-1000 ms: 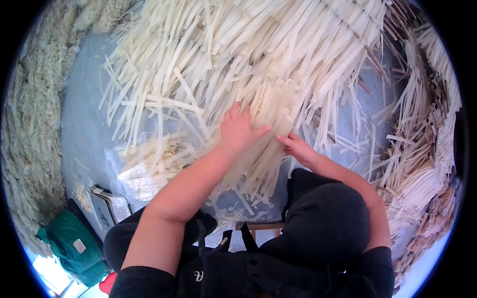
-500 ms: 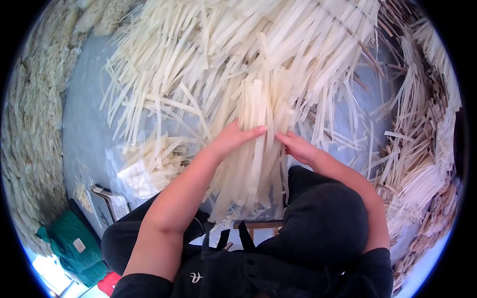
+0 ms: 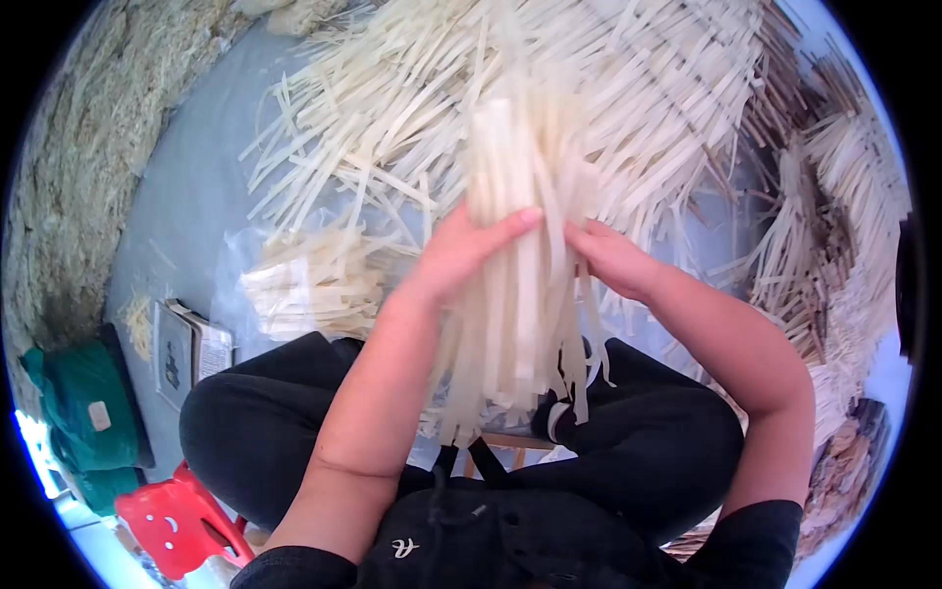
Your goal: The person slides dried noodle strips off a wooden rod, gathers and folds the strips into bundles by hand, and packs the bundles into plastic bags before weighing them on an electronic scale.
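As left grip [image 3: 459, 251] clasps strips [image 3: 512, 312], right grip [image 3: 612, 258] too

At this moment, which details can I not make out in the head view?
Head view throughout:
- Most fingers of the left hand: hidden behind the bundle of pale flat strips.
- Part of the right hand's fingers: hidden behind the same bundle.
- The bundle's upper ends: blurred.
- Far side of the loose strip pile: cut off by the top edge.
- Print on the book-like stack: too small.
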A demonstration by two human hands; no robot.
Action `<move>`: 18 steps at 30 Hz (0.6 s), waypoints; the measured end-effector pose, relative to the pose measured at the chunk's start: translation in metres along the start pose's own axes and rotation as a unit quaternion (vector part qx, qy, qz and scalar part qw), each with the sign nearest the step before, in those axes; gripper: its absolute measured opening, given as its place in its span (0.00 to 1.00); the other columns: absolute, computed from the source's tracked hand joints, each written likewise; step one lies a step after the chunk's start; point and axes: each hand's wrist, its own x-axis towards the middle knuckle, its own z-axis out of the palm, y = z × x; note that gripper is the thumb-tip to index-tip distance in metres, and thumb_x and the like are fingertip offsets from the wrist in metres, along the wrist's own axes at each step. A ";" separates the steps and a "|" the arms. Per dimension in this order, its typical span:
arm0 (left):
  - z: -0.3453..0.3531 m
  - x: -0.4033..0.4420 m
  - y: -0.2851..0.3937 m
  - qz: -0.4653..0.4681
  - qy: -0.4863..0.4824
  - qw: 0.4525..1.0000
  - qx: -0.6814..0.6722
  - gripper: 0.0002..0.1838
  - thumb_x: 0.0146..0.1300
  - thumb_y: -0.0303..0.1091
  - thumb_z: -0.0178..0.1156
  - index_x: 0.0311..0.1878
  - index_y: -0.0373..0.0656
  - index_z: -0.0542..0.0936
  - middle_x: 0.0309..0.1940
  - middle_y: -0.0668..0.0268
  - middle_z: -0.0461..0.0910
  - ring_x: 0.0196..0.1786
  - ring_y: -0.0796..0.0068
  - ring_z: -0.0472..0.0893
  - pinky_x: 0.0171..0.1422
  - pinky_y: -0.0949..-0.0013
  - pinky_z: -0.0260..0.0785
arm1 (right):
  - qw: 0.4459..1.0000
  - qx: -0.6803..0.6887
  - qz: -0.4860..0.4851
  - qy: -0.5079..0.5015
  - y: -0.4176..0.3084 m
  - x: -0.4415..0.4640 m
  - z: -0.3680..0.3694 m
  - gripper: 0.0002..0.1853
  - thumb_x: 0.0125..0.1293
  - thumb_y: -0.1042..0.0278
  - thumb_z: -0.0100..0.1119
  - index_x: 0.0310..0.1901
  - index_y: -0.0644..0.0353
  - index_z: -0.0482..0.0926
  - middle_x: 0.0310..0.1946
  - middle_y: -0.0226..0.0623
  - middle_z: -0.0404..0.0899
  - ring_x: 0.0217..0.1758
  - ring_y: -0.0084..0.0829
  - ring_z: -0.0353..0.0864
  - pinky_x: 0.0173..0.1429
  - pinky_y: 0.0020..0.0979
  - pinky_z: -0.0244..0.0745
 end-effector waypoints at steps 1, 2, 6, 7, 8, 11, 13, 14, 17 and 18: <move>-0.010 -0.002 -0.008 0.007 -0.003 1.000 -0.012 0.39 0.57 0.51 0.69 0.65 0.35 0.68 0.55 0.56 0.78 0.56 0.67 0.79 0.60 0.65 0.71 | 1.000 -0.012 0.003 0.006 0.000 0.002 0.007 0.34 0.71 0.40 0.49 0.68 0.59 0.64 0.58 0.37 0.75 0.58 0.29 0.74 0.57 0.33 0.70; -0.025 0.001 -0.029 -0.036 0.007 0.998 -0.050 0.39 0.58 0.51 0.69 0.65 0.35 0.68 0.55 0.56 0.78 0.56 0.67 0.79 0.60 0.66 0.71 | 1.000 -0.004 0.019 0.002 0.008 0.011 0.012 0.35 0.70 0.39 0.50 0.68 0.59 0.63 0.58 0.38 0.75 0.58 0.29 0.73 0.57 0.34 0.70; -0.074 0.008 -0.145 -0.081 0.020 0.987 -0.141 0.40 0.59 0.51 0.68 0.67 0.36 0.65 0.59 0.57 0.76 0.58 0.66 0.77 0.62 0.64 0.70 | 0.993 0.060 0.091 0.049 0.103 0.072 0.035 0.42 0.65 0.36 0.55 0.70 0.60 0.59 0.60 0.40 0.73 0.62 0.34 0.72 0.61 0.38 0.69; -0.083 0.012 -0.181 -0.099 0.070 0.985 -0.119 0.42 0.58 0.51 0.68 0.69 0.37 0.63 0.60 0.57 0.74 0.60 0.66 0.76 0.63 0.63 0.69 | 0.989 0.071 0.106 0.069 0.124 0.082 0.044 0.45 0.63 0.36 0.57 0.71 0.60 0.57 0.61 0.42 0.72 0.63 0.36 0.71 0.63 0.39 0.68; -0.089 0.013 -0.204 -0.121 0.120 0.981 -0.095 0.44 0.58 0.51 0.69 0.70 0.38 0.61 0.62 0.57 0.73 0.61 0.65 0.75 0.65 0.62 0.68 | 0.989 0.065 0.112 0.070 0.139 0.088 0.051 0.45 0.63 0.36 0.57 0.71 0.60 0.57 0.61 0.42 0.72 0.63 0.36 0.71 0.63 0.39 0.68; -0.099 0.000 -0.239 -0.148 0.167 0.974 -0.032 0.46 0.53 0.46 0.72 0.70 0.36 0.61 0.61 0.54 0.73 0.61 0.61 0.75 0.65 0.62 0.68 | 0.980 -0.054 0.145 0.121 0.182 0.105 0.055 0.46 0.61 0.42 0.63 0.71 0.63 0.55 0.65 0.48 0.68 0.66 0.42 0.69 0.68 0.39 0.65; -0.103 0.008 -0.253 -0.174 0.158 0.971 -0.035 0.46 0.52 0.46 0.73 0.70 0.37 0.61 0.62 0.54 0.72 0.61 0.61 0.75 0.65 0.62 0.68 | 0.948 -0.197 0.004 0.250 0.186 0.125 0.036 0.44 0.57 0.53 0.66 0.69 0.67 0.58 0.63 0.53 0.69 0.66 0.48 0.68 0.70 0.40 0.62; -0.106 0.016 -0.255 -0.188 0.146 0.971 -0.033 0.46 0.52 0.45 0.73 0.70 0.38 0.61 0.62 0.54 0.72 0.62 0.61 0.74 0.66 0.61 0.67 | 0.901 -0.277 -0.047 0.330 0.175 0.132 0.028 0.41 0.55 0.56 0.65 0.68 0.66 0.61 0.62 0.55 0.69 0.66 0.49 0.68 0.70 0.40 0.62; -0.109 0.018 -0.242 -0.179 0.110 0.974 -0.087 0.47 0.52 0.45 0.73 0.70 0.39 0.61 0.63 0.54 0.71 0.63 0.62 0.74 0.66 0.61 0.66 | 0.825 -0.318 -0.207 0.418 0.092 0.147 0.024 0.33 0.54 0.62 0.63 0.62 0.63 0.68 0.60 0.54 0.70 0.66 0.51 0.67 0.71 0.41 0.61; -0.111 0.019 -0.248 -0.183 0.112 0.973 -0.091 0.47 0.52 0.45 0.73 0.70 0.39 0.61 0.63 0.54 0.71 0.63 0.62 0.74 0.66 0.61 0.66 | 0.834 -0.344 -0.230 0.366 0.072 0.166 0.020 0.34 0.55 0.60 0.63 0.63 0.61 0.67 0.62 0.53 0.70 0.66 0.50 0.67 0.70 0.40 0.62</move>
